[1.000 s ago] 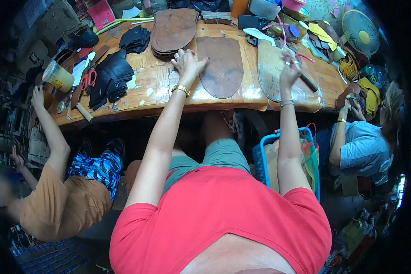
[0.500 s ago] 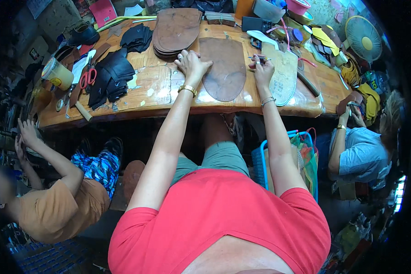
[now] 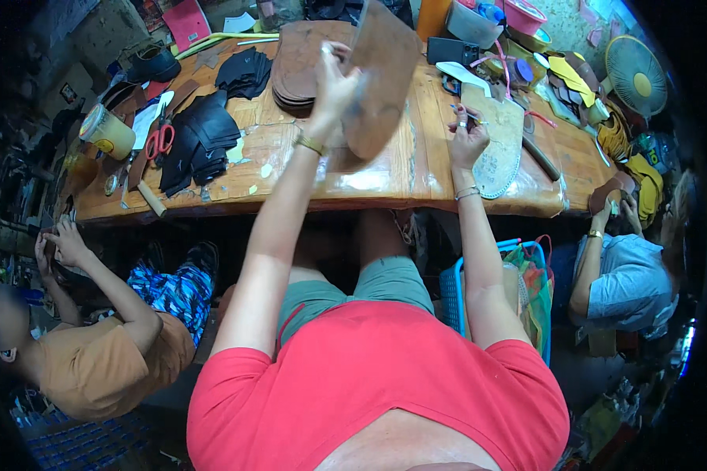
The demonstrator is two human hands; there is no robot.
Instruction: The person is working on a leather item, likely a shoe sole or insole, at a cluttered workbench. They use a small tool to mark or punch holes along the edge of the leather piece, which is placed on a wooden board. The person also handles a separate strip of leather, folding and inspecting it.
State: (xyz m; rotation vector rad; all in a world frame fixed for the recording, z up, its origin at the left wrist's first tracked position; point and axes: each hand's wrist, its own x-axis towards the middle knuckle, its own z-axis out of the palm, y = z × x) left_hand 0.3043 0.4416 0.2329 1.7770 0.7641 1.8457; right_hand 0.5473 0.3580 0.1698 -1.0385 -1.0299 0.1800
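A brown leather piece (image 3: 382, 82), rounded at one end, is lifted off the table and blurred by motion. My left hand (image 3: 335, 88) is closed on its left edge. Behind that hand lies a stack of similar brown leather pieces (image 3: 302, 49). My right hand (image 3: 470, 140) is closed on a slim pen-like tool, of which only the tip shows past the fingers. Just beside it, a pale tan template (image 3: 501, 149) with handwriting and a dotted edge rests on the table.
On the left are black leather pieces (image 3: 196, 141), red-handled scissors (image 3: 160, 140) and a tub (image 3: 106, 132). A hammer-like tool (image 3: 540, 159), a black phone (image 3: 452, 52) and a fan (image 3: 636, 76) stand or lie to the right. Co-workers sit on both sides; a blue basket (image 3: 451, 294) is beside my right arm.
My left hand has taken hold of the brown leather piece, which lay flat on the table, and raised it. My right hand has shifted slightly right and down, still with the pen-like tool.
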